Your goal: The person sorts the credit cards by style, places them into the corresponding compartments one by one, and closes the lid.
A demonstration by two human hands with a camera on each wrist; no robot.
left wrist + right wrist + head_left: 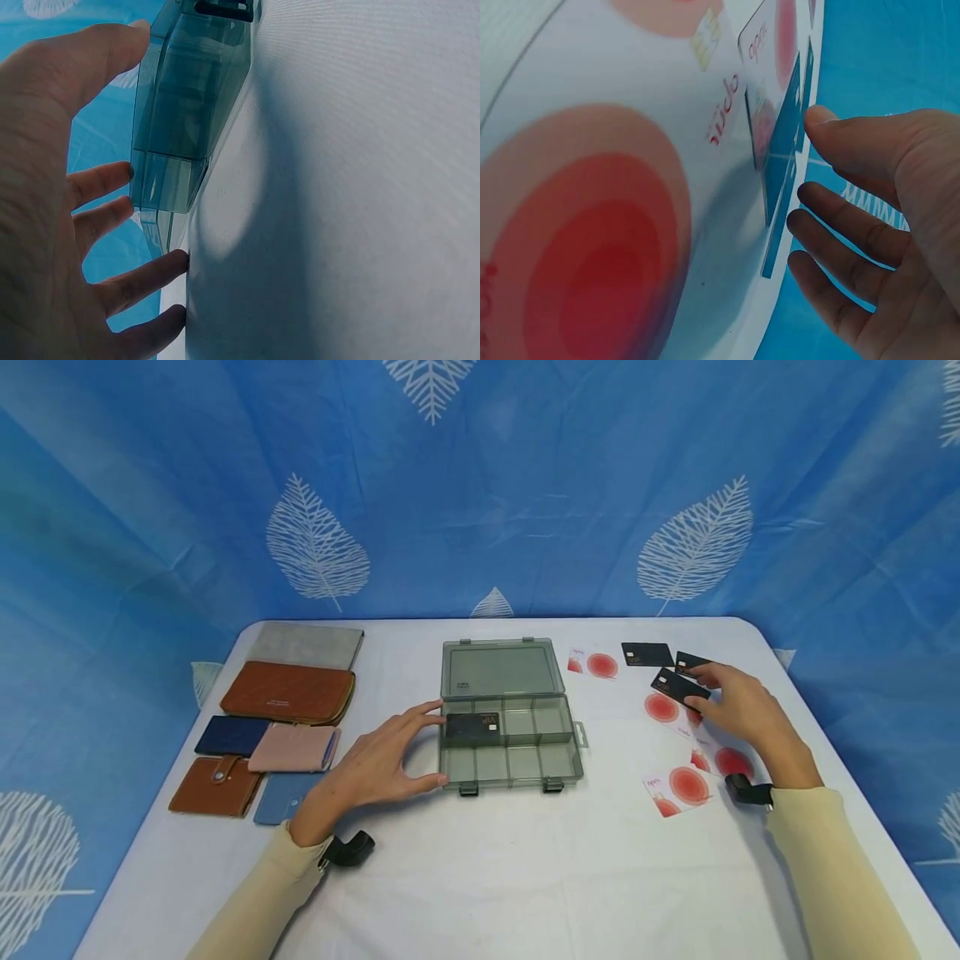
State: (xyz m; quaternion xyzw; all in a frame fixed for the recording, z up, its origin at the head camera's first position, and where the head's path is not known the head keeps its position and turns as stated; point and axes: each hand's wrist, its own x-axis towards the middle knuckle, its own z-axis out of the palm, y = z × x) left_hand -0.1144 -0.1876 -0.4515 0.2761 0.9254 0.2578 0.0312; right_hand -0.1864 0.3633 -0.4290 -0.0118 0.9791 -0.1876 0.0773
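Note:
A translucent grey-green divided box (491, 766) lies with its lid (501, 668) folded back. Across its back-left compartments is a black VIP card (468, 727). My left hand (378, 762) has its thumb and fingers spread at the box's left side, and in the left wrist view the fingertips come up to the clear wall (176, 112). Over on the right, my right hand (738, 710) hovers by a black VIP card (675, 685), thumb and fingers apart in the right wrist view. A second black card (688, 660) lies partly under its fingers.
Another black card (647, 654) lies farther back. Several white cards with red circles, such as the front one (678, 789), are spread on the right. Several wallets, including a brown zip wallet (285, 692) and a pink one (292, 747), are grouped at the left.

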